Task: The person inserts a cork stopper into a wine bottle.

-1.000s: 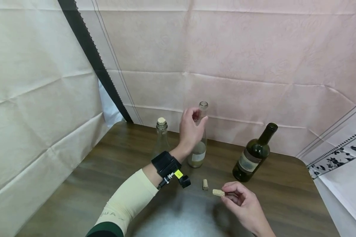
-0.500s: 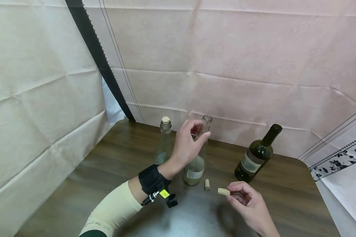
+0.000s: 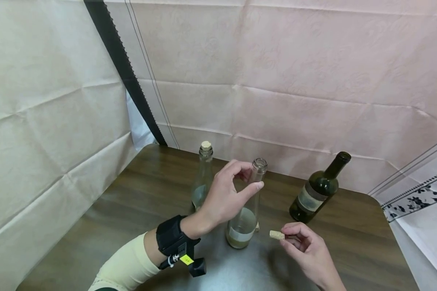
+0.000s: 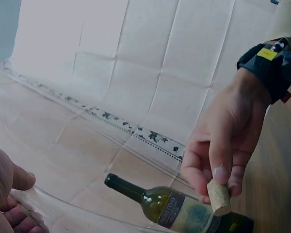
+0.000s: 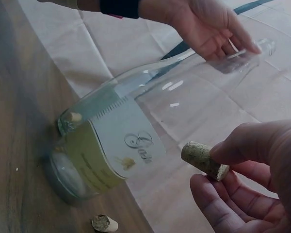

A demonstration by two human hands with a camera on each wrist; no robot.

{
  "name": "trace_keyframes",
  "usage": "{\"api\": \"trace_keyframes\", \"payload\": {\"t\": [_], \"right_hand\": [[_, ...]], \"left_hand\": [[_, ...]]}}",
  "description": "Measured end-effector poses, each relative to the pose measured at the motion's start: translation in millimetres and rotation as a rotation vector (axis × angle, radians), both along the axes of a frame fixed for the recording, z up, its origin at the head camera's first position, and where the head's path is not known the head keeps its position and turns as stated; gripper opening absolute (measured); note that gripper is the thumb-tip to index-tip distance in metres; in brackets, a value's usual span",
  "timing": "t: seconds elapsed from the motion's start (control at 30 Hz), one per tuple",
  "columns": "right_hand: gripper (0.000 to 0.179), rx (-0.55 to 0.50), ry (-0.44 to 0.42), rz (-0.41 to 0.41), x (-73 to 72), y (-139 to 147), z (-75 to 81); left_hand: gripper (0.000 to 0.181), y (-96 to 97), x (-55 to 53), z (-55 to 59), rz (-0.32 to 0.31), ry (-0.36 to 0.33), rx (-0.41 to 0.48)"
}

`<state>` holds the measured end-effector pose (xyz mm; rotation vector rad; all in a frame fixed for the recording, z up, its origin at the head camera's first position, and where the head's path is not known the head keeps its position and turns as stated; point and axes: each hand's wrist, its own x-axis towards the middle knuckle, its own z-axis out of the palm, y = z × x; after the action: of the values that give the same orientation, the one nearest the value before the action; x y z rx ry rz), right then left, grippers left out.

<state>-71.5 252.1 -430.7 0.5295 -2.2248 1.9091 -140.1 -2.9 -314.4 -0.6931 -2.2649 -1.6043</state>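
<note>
Though cropped by the top and side edges of the head view, readable as a pale, folded cloth backdrop [image 3: 313, 60]. Across the lower half, a wood-grain table [image 3: 142, 184], with rounded far corners at centre left and right and a near edge outside the frame; broad stretches of bare wood along the left and lower right. Just below centre, a clear bottle [image 3: 242, 228] with an uncovered mouth; impossible to tell whether touching the table at its base. Right of centre, across a wide gap, a dark green bottle [image 3: 313, 196], with lettering only partly legible in the left wrist view. Left of centre, a corked bottle [image 3: 204, 169], much nearer the clear bottle and hidden low down behind the left hand [image 3: 222, 198]. Around the clear bottle's neck, left fingers and thumb curled; cut off at the left edge of the left wrist view. At lower right, the right hand [image 3: 307, 252], pinching a held cork [image 3: 276, 235] just right of the clear bottle. At the bottom of the right wrist view, a loose cork [image 5: 105, 223]; mostly hidden behind the clear bottle in the head view.
</note>
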Motion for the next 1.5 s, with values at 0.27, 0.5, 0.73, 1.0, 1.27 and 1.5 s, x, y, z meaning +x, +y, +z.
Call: {"api": "trace_keyframes", "payload": {"t": [0.27, 0.5, 0.73, 1.0, 1.27, 1.5], "right_hand": [[0.022, 0.029, -0.009, -0.012, -1.4, 0.3, 1.7], [0.022, 0.042, -0.023, -0.011, -0.8, 0.0, 1.2], [0.022, 0.070, -0.017, 0.010, -1.1, -0.5, 0.2], [0.027, 0.197, 0.030, -0.013, -3.2, -2.7, 6.2], [0.029, 0.460, 0.195, 0.082, -17.8, -5.0, 83.4], [0.034, 0.653, 0.343, 0.160, -29.8, -14.4, 172.5]], "left_hand": [[0.028, -2.9, 10.7, -1.1, -0.068, 0.025, -0.002], [0.026, -5.0, 13.2, -6.6, -0.064, 0.044, 0.006], [0.026, -8.6, 8.0, -13.6, -0.119, 0.060, 0.022], [0.027, -12.1, 2.9, -15.8, -0.170, 0.061, 0.035], [0.028, -13.3, 0.2, -16.2, -0.197, 0.036, 0.045], [0.028, -13.5, -1.5, -15.3, -0.219, 0.012, 0.029]]}}
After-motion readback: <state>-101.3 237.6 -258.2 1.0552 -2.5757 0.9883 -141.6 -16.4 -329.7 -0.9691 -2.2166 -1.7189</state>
